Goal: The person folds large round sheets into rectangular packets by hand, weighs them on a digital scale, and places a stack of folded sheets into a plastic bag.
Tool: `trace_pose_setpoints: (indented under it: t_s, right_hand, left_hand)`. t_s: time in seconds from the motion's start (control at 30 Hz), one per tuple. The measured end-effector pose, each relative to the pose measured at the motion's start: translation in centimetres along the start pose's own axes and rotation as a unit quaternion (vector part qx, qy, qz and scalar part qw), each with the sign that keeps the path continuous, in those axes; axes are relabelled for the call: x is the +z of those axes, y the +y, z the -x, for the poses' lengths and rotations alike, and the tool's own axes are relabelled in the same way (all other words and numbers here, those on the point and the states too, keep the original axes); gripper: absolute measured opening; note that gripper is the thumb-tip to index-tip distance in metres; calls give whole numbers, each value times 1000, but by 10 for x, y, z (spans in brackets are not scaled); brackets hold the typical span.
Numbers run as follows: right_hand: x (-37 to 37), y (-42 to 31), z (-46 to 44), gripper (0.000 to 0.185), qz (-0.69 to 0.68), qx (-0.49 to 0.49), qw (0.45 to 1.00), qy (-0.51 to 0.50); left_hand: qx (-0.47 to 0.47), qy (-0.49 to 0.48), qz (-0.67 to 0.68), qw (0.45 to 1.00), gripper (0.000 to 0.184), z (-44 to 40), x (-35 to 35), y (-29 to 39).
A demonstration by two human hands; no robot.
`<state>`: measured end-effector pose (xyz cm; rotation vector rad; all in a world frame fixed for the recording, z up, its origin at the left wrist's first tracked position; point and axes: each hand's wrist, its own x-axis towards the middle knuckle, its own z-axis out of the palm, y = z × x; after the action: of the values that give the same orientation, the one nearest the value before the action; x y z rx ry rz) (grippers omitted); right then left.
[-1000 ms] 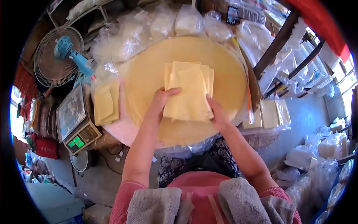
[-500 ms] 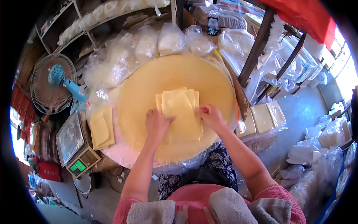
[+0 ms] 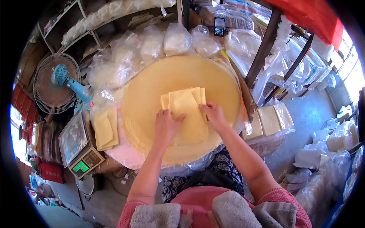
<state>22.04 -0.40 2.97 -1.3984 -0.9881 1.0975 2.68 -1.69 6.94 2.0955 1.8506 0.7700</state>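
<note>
A small stack of thin yellow sheets [image 3: 187,106] lies, its layers slightly fanned, on a large round pile of yellow sheets [image 3: 152,87]. My left hand [image 3: 167,123] rests at the left side of the stack, fingers apart and thumb on the top sheet. At the right edge of the stack, my right hand [image 3: 214,113] pinches the sheet edges between thumb and fingers. Left of the round pile lie more folded yellow sheets [image 3: 106,128].
A scale [image 3: 89,161] with a green display and a blue fan [image 3: 61,78] stand at left. Plastic bags [image 3: 176,40] line the back, near a phone [image 3: 219,26]. Wrapped yellow packs [image 3: 269,119] lie at right, below a dark post [image 3: 264,49].
The stack, held up between both hands a second ago, now lies on the round pile. Since then my left hand has shifted right onto its edge, and the camera view has moved.
</note>
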Motion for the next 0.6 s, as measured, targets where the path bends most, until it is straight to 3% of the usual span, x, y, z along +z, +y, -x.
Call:
trace_pose_setpoints:
  t_s: [0.1, 0.2, 0.37, 0.47, 0.57, 0.6]
  right_hand:
    - [-6, 2, -2, 23, -215, 95, 967, -95]
    - [1, -14, 12, 16, -379, 106, 912, -116]
    - [12, -21, 18, 17, -412, 96, 891, -165]
    - [17, -25, 13, 14, -396, 69, 903, -154]
    - [7, -39, 12, 12, -342, 32, 935, -91]
    - [-4, -43, 8, 12, -323, 20, 943, -77]
  left_hand:
    - [6, -40, 24, 999, 72, 16, -7, 6]
    - [-33, -79, 116, 990, 89, 25, -3, 6]
    - [-141, -100, 358, 918, 100, 28, -16, 18]
    - [-184, -52, 482, 855, 91, 22, -26, 15]
    - [-160, -8, 611, 775, 85, 16, -32, -1]
    - [-138, 12, 614, 777, 84, 14, -35, -5]
